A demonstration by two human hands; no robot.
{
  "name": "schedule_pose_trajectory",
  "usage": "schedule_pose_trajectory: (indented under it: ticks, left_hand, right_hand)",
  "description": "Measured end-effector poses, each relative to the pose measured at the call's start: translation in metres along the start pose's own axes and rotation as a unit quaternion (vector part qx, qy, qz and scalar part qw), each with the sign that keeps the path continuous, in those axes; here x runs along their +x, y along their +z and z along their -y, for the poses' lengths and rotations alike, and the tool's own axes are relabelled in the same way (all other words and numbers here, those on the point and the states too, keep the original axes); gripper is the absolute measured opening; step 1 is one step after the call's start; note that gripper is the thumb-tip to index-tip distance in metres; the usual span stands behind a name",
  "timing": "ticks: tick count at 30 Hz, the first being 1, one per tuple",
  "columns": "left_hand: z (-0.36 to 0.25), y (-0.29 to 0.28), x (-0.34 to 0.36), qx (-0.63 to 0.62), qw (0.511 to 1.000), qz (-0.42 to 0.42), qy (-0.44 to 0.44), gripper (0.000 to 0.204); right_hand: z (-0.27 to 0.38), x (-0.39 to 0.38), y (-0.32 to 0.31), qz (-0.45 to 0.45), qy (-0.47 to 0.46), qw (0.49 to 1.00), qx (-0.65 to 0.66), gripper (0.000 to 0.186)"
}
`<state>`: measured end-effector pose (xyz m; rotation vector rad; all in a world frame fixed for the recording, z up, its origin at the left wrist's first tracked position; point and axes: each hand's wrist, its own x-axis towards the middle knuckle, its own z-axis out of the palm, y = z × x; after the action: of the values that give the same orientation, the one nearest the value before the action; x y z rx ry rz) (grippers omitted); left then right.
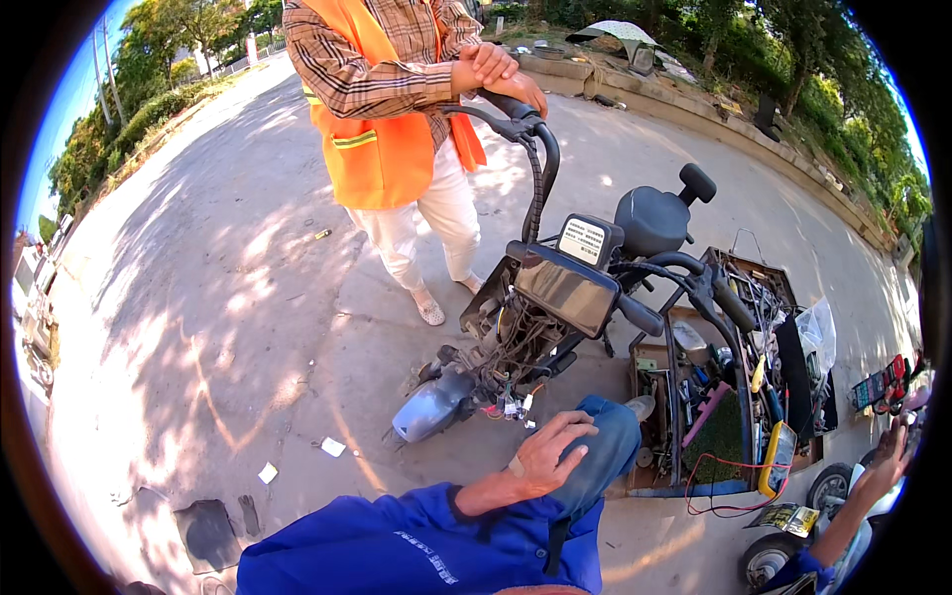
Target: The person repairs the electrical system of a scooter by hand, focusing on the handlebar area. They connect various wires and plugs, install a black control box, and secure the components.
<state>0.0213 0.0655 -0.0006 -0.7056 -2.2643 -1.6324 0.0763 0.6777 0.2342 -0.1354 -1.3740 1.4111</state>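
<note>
My left hand [552,456] rests on my jeans-clad knee, its fingers apart and holding nothing. Out at the right edge, my right hand [881,468] is raised with fingers stretched out, close to a wheeled vehicle; nothing shows in it. In front of me stands an electric scooter [570,288] with its front panel off. A bundle of bare wires and connectors [511,372] hangs below its dark display. The bluish-grey front fender [434,405] sits low, left of my knee.
A person in an orange vest [382,169] leans on the scooter's left handlebar. To the right, an open toolbox [714,397] holds many tools, with a yellow multimeter [776,458] and red lead on it. A black mat [206,535] lies on the ground at lower left.
</note>
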Motion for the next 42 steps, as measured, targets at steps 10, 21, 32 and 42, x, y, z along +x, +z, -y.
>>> schedule_pose_trajectory:
  ticks: [10,21,32,42]
  left_hand:
    - [-0.002,0.008,0.000,-0.100,0.993,-0.006,-0.068,0.036]
    - [-0.002,0.012,0.001,-0.154,0.986,-0.037,-0.055,0.035]
    - [-0.003,0.008,0.000,-0.207,0.971,-0.037,-0.110,0.036]
    - [-0.009,0.008,0.005,-0.229,0.962,-0.043,-0.143,0.036]
  right_hand:
    - [0.011,-0.111,0.123,0.061,-0.016,0.996,-0.067,0.055]
    - [0.016,-0.140,0.135,0.083,-0.014,0.992,-0.090,0.057]
    - [0.015,-0.138,0.142,0.109,0.006,0.991,-0.077,0.060]
    - [0.027,-0.145,0.152,0.115,-0.003,0.991,-0.065,0.069]
